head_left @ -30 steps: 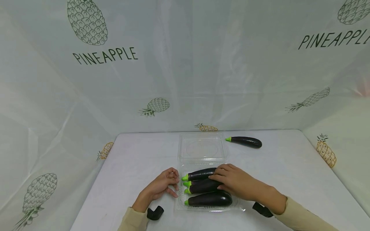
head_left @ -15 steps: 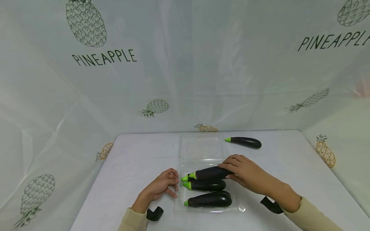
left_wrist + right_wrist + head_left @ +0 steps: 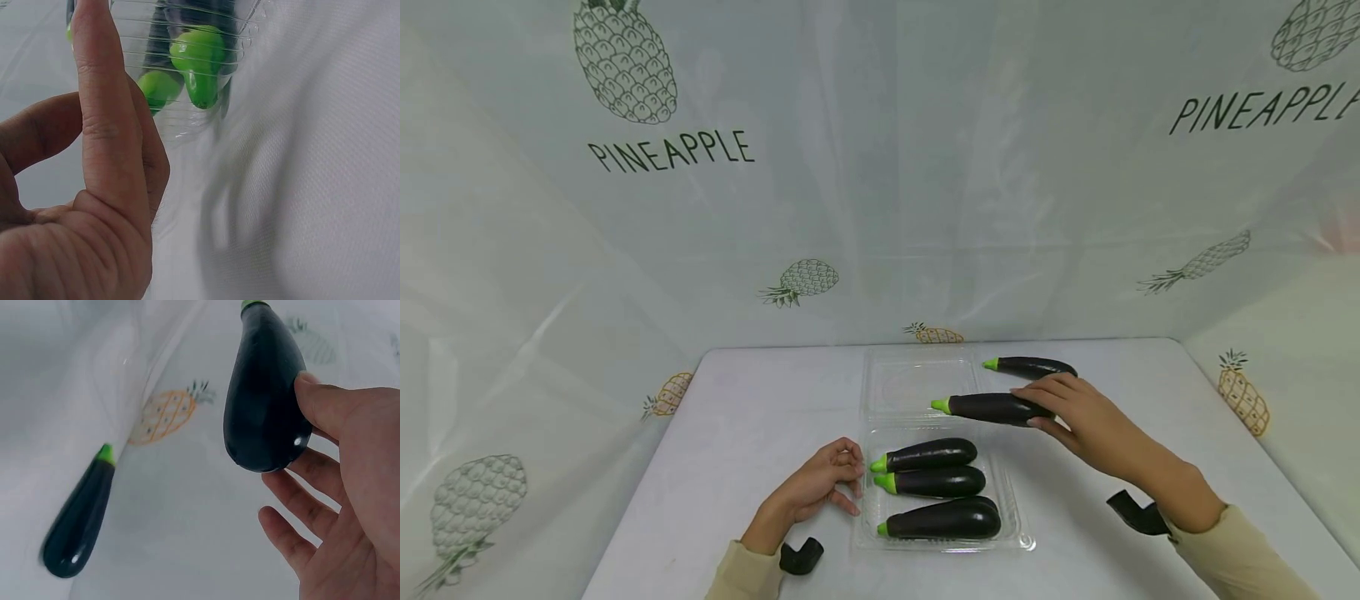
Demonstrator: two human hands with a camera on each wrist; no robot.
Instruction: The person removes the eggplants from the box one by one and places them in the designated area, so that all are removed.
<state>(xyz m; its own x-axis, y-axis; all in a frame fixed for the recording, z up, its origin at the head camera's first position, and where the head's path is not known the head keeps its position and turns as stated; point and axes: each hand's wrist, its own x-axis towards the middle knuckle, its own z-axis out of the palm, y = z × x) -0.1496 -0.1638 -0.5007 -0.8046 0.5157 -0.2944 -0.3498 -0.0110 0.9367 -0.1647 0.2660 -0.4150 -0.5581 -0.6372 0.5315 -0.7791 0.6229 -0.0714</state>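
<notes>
My right hand [image 3: 1075, 412] pinches the thick end of a dark eggplant [image 3: 996, 407] between thumb and fingers. The eggplant is raised above the table, its green stem pointing left. In the right wrist view the thumb lies along one side of this eggplant [image 3: 265, 394], with fingers beneath it. A clear plastic clamshell box [image 3: 1015, 521] stands with its lid folded back. Inside lie several more eggplants [image 3: 936, 481], green stems to the left. My left hand [image 3: 823, 483] rests at the box's left edge, its fingers loosely bent. Green stems [image 3: 200, 62] show through the ribbed wall in the left wrist view.
Another eggplant [image 3: 1033, 367] lies on the white table [image 3: 737, 417] near the back edge, behind my right hand. The transparent lid [image 3: 880, 375] lies flat behind the box. A white curtain printed with pineapples [image 3: 865, 167] surrounds the table.
My right hand has gripped an eggplant in the box, lifted it out and carried it rightward and toward the back. The left hand has stayed at the box's left edge.
</notes>
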